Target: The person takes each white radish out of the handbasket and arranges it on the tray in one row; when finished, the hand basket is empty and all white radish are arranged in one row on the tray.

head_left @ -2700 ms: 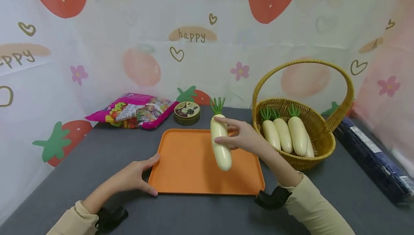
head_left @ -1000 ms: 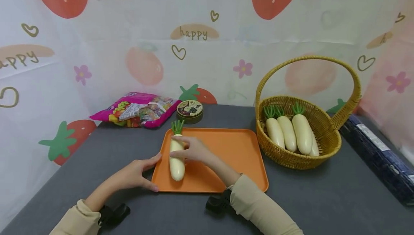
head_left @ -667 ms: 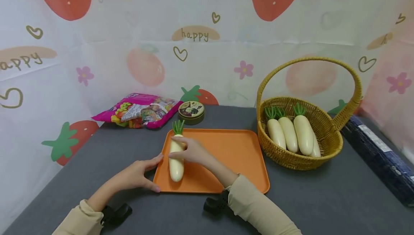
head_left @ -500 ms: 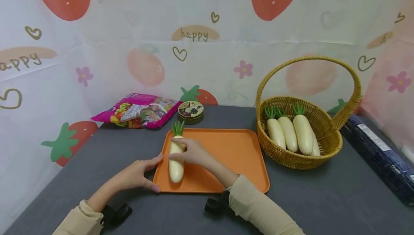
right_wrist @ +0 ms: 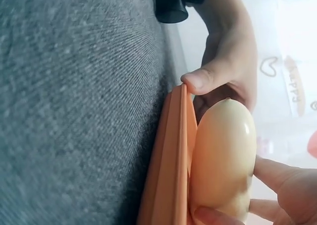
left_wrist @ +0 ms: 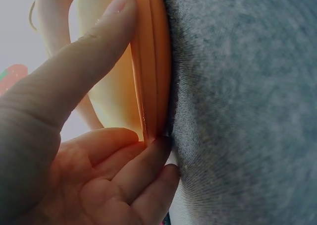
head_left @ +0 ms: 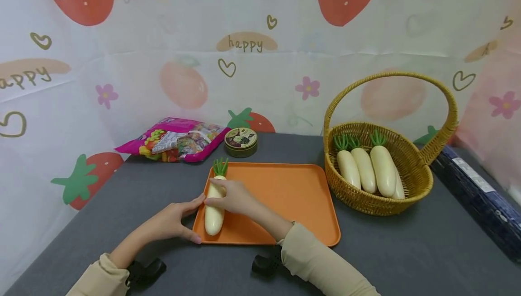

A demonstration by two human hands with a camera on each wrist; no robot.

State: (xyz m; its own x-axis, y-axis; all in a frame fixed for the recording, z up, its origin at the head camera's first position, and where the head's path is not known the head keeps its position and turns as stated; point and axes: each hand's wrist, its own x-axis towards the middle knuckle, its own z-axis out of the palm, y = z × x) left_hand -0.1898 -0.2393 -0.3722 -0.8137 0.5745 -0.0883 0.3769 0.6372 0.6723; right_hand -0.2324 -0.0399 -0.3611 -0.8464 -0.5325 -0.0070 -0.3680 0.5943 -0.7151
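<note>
On the left side of the orange tray point(head_left: 289, 196) lies a white radish point(head_left: 214, 223) with a green leafy top. My right hand point(head_left: 236, 200) holds it around its upper half, thumb and fingers on either side. In the right wrist view the radish point(right_wrist: 224, 140) is close against the tray's inner side. My left hand point(head_left: 171, 221) grips the tray's near left corner. The left wrist view has its thumb point(left_wrist: 116, 24) on the rim and the other fingers bent against the tray's edge point(left_wrist: 151, 61).
Several more white radishes point(head_left: 382, 169) lie in a wicker basket point(head_left: 376, 206) with a tall handle, right of the tray. Behind are a round tin point(head_left: 240, 146) and a pink snack bag point(head_left: 175, 140). A dark blue wrapped roll point(head_left: 480, 201) lies at the far right.
My right hand has carried the radish left and down from above the tray's middle to its left side, shifting slightly further left just now. My left hand stays at the tray's corner.
</note>
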